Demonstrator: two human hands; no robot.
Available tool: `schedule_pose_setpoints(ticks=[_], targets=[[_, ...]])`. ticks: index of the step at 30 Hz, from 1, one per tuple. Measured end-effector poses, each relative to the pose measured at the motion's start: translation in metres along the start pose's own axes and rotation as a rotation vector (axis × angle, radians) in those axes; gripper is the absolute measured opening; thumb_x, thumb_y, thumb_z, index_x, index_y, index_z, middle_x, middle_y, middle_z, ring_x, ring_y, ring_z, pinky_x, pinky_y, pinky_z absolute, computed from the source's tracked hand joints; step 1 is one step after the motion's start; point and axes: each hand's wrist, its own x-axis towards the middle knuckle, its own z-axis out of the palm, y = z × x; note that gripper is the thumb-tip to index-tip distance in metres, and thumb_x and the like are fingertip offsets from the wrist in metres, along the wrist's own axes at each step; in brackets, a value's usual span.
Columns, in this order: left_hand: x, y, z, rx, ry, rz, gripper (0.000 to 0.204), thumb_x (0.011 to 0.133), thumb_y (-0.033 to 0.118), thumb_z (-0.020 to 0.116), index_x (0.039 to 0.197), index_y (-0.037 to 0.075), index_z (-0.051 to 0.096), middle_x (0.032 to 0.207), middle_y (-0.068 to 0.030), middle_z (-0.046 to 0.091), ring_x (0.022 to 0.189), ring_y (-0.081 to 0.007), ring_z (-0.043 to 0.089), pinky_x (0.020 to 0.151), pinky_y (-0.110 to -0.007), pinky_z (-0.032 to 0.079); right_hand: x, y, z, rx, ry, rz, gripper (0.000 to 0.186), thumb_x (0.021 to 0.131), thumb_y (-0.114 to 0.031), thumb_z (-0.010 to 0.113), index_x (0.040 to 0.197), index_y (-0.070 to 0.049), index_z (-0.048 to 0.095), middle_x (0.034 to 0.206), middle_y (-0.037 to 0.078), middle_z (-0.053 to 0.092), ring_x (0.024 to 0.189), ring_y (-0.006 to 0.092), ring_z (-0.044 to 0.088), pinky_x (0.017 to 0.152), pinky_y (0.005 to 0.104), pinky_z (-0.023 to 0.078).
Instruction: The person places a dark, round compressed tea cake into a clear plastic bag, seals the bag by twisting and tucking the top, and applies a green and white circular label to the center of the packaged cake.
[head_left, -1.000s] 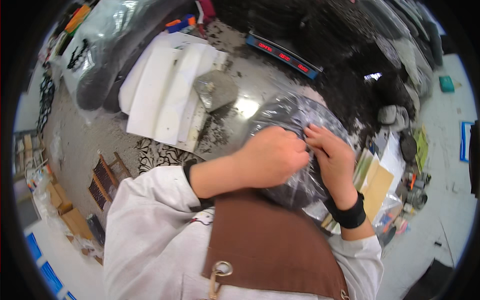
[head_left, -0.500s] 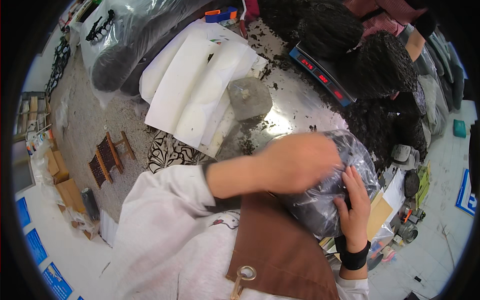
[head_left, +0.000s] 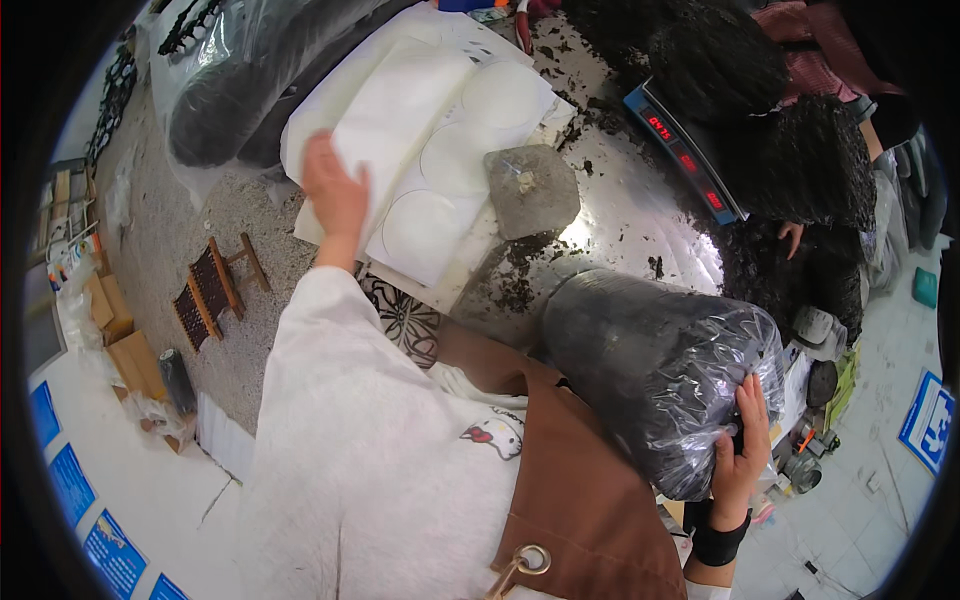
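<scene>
A bulky see-through plastic bag [head_left: 640, 350] filled with dark material lies on its side against my brown apron, its crumpled end to the right. My right hand [head_left: 740, 455] grips that crumpled end, thumb and fingers pressed against the plastic. My left hand [head_left: 335, 190] reaches over the left edge of the white sheets [head_left: 400, 110], fingers apart and slightly blurred. Nothing shows in it, and whether it touches the paper I cannot tell. Round cut lines mark the sheets as round stickers. On their right edge sits a grey stone-like block [head_left: 532, 190].
A blue scale [head_left: 685, 150] with red digits stands at the far right, dark strand bundles [head_left: 810, 160] on it. Another person's hand [head_left: 790, 238] shows there. Dark crumbs litter the metal tabletop [head_left: 640, 190]. Filled plastic bags [head_left: 230, 110] lie far left, near a small wooden stool [head_left: 215, 290].
My left hand has left the bag and swung far left over the white sheets. The bag now shows more fully, and my right hand stays on its crumpled end.
</scene>
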Motion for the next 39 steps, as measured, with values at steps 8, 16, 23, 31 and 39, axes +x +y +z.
schedule_pose_setpoints(ticks=[8,16,23,31,39], targets=[[-0.113,0.048,0.054,-0.176,-0.546,-0.070,0.084,0.074,0.041,0.066,0.137,0.005,0.025,0.139,-0.0169,0.028,0.128,-0.0338,0.027,0.104,-0.038,0.026,0.001,0.000,0.000,-0.038,0.013,0.022,0.046,0.086,-0.031,0.051,0.119,0.001,0.050,0.127,0.018,0.048,0.124,0.0350,0.038,0.102,0.0406,0.028],[-0.106,0.015,0.091,-0.150,-0.568,-0.276,0.042,0.084,0.032,0.056,0.119,0.010,0.049,0.120,-0.0186,0.050,0.114,-0.0354,0.043,0.096,-0.039,0.034,-0.004,0.002,0.002,-0.018,0.039,0.023,0.047,0.086,-0.032,0.051,0.119,0.001,0.050,0.128,0.018,0.047,0.124,0.0350,0.038,0.102,0.0403,0.028],[-0.056,-0.009,0.090,-0.212,-0.435,-0.307,0.029,0.086,0.024,0.052,0.109,0.005,0.055,0.111,-0.0200,0.055,0.106,-0.0344,0.050,0.091,-0.041,0.037,-0.009,0.008,0.003,0.004,0.061,0.011,0.044,0.085,-0.027,0.051,0.119,0.002,0.050,0.128,0.018,0.047,0.123,0.0347,0.039,0.101,0.0399,0.029],[0.036,0.011,-0.035,-0.936,-0.059,-0.384,0.021,0.085,0.019,0.053,0.091,-0.001,0.056,0.081,-0.0135,0.061,0.074,-0.0262,0.060,0.070,-0.035,0.047,-0.007,0.010,0.003,0.013,0.059,0.007,0.044,0.083,-0.022,0.053,0.119,0.002,0.050,0.128,0.018,0.047,0.124,0.0339,0.038,0.102,0.0395,0.028],[-0.008,-0.029,0.101,-0.069,-0.132,-0.723,0.031,0.082,0.019,0.054,0.105,-0.001,0.054,0.109,-0.0161,0.054,0.100,-0.0324,0.053,0.086,-0.040,0.043,-0.005,0.007,0.005,-0.008,0.074,0.041,0.045,0.084,-0.026,0.052,0.120,0.001,0.050,0.128,0.018,0.047,0.124,0.0343,0.038,0.102,0.0396,0.028]])
